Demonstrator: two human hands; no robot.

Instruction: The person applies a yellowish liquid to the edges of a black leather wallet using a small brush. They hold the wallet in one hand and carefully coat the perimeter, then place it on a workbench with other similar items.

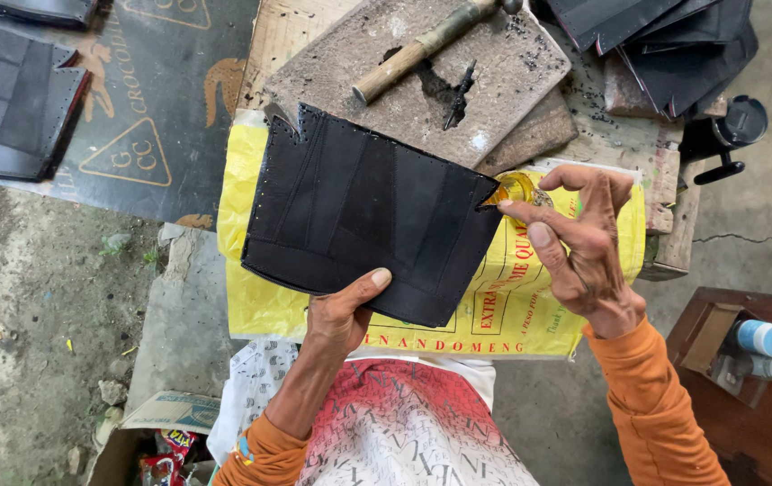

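Two hands at work, centre of frame. The left hand (343,310) pinches the lower edge of a black leather panel (363,216), thumb on top, holding it flat over a yellow printed sack (512,301) spread on the counter (665,171). The right hand (584,247), centre right, has its fingertips pinched on something small at the panel's right corner, just beside a small amber glass jar (516,189); what they grip is too small to tell. Stitch holes already run along the panel's left and top edges. A hammer (422,47) and an awl-like punch (460,93) lie idle on the worn block (350,76) at top centre. More black panels (8,94) lie at upper left.
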